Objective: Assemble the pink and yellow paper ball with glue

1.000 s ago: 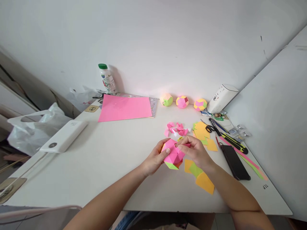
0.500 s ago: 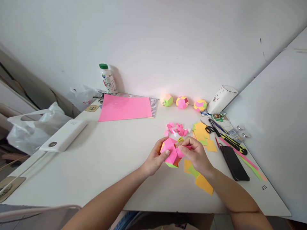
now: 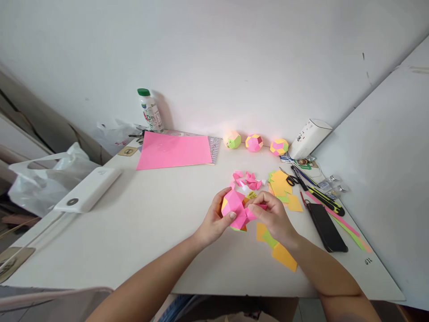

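A partly open paper ball (image 3: 235,211), mostly pink with orange and green parts, is between my hands above the white table. My left hand (image 3: 216,221) is wrapped round its left side, thumb on a pink face. At its right side, the fingers of my right hand (image 3: 271,214) pinch a pink flap (image 3: 252,213). Folded pink pieces (image 3: 251,180) lie just beyond my hands, beside a small glue bottle (image 3: 246,189) with a white tip and yellow label. Yellow, orange and green paper pieces (image 3: 284,256) lie below and right of my right hand.
Three finished paper balls (image 3: 254,143) stand along the wall. A pink sheet (image 3: 176,150) and a bottle (image 3: 150,110) are at the back left. Scissors (image 3: 292,180), a cutter (image 3: 325,200) and a black case (image 3: 326,227) lie right. A white device (image 3: 87,189) is on the left.
My left hand has shifted slightly left and tilted the paper ball, so less of its green underside shows. My right hand stays at the same flap.
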Motion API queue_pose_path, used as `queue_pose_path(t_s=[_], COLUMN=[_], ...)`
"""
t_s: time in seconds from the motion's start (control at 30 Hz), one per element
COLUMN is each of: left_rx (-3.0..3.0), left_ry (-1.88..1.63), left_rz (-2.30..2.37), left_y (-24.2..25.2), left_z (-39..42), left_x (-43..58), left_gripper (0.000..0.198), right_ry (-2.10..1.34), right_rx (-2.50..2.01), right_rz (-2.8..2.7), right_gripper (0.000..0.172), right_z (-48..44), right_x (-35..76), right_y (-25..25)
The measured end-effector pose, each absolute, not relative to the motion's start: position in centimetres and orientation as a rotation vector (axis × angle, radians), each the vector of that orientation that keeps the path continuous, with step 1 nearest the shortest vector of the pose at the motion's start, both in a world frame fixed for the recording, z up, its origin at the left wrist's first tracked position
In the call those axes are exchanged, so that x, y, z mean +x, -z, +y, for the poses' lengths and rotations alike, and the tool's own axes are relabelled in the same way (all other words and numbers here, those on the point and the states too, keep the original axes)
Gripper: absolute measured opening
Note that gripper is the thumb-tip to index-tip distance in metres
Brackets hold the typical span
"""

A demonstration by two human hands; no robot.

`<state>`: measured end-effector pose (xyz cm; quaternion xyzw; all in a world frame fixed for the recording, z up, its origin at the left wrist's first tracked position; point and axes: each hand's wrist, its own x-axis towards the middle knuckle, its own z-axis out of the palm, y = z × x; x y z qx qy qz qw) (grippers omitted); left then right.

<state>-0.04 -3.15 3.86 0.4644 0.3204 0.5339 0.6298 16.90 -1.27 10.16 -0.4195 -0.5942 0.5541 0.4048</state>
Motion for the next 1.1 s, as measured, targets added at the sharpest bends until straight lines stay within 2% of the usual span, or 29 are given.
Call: queue_pose_path(t_s=[0.23, 0.6, 0.87, 1.1], left_rx=[1.142, 1.099, 1.109, 1.105], left_ry=[-1.308, -1.236, -1.208, -1.225], left_rz=[0.773, 0.737, 0.745, 0.713], left_y=[-4.09, -3.86, -3.96, -3.76], left_z=[-3.21, -2.92, -2.88, -2.83], left_x=[-0.06, -0.29, -0.30, -0.38], left_gripper=[0.066, 0.068, 0.064, 0.065], right_ry=[-1.363, -1.463, -1.350, -1.391], right_rx=[-1.077, -0.983, -0.901, -0.956], right_rz=[-1.502, -1.505, -1.595, -1.558], right_gripper=[0.021, 0.016, 0.013, 0.015], right_z=[-1.32, -0.96, -1.41, -1.26], right_x=[16.86, 17.05, 16.94, 16.96], right_y=[-10.12, -10.15, -10.56, -10.35])
